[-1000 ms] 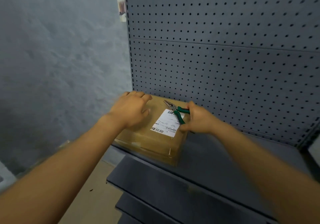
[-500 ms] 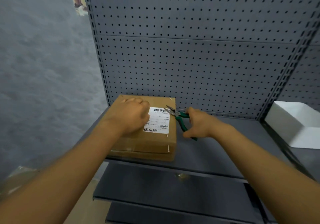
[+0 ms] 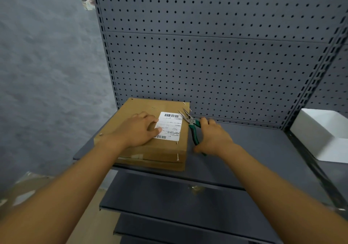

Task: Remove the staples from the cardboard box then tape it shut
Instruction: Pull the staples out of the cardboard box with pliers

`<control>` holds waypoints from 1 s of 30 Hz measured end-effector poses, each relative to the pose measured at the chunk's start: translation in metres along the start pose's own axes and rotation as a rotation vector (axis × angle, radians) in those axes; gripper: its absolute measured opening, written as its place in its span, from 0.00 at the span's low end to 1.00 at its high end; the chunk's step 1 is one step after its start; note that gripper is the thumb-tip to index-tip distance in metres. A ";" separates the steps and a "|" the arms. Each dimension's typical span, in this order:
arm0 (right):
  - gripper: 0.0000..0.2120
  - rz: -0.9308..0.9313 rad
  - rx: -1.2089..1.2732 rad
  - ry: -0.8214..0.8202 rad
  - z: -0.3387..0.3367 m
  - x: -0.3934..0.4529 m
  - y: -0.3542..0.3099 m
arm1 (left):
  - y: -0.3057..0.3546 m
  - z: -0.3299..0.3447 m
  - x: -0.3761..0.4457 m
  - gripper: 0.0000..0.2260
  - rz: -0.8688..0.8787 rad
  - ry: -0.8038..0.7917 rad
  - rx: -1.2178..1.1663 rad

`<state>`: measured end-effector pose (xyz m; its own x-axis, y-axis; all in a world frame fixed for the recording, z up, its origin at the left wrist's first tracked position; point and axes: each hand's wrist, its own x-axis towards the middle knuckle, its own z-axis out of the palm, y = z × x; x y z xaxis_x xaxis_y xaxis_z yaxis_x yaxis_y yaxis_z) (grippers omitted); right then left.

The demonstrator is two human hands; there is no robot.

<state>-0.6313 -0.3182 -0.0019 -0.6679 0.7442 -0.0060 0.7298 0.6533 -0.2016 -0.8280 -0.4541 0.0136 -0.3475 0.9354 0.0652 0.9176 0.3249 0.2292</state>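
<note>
Right hand (image 3: 213, 137): fingers are curled round the green handles of the pliers (image 3: 191, 126) — the tips are parted near the far right corner staple (image 3: 184, 103), seemingly lined up for a pull.
Left hand (image 3: 140, 129): fingers are laid flat and slightly spread on the cardboard box (image 3: 131, 108), partly over the label (image 3: 170, 125) — the box is held steady.
Box: it is set on the grey shelf (image 3: 244, 149), against the pegboard (image 3: 207, 64).
Near staple (image 3: 177, 157): not yet pulled.

box (image 3: 150, 149) on shelf (image 3: 254, 149), far left | pliers (image 3: 191, 124) at its right edge | bin (image 3: 323, 132) far right
</note>
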 end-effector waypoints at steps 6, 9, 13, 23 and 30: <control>0.26 0.048 0.258 0.024 -0.001 -0.003 0.010 | 0.000 -0.003 -0.006 0.22 0.033 -0.001 0.070; 0.21 0.091 0.286 0.028 -0.007 -0.005 0.015 | -0.001 -0.009 -0.010 0.21 0.072 -0.018 0.078; 0.16 0.153 0.412 0.006 -0.011 -0.008 0.018 | -0.004 -0.014 -0.010 0.12 0.132 0.058 0.097; 0.12 0.242 0.582 -0.093 -0.017 -0.013 0.005 | 0.008 -0.010 0.030 0.27 0.126 -0.100 -0.125; 0.14 0.234 0.554 -0.085 -0.017 -0.006 0.002 | 0.004 -0.005 0.029 0.30 0.122 -0.189 -0.093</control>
<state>-0.6230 -0.3191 0.0143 -0.5248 0.8307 -0.1858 0.6896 0.2870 -0.6649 -0.8355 -0.4268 0.0216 -0.1851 0.9792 -0.0836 0.9258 0.2023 0.3194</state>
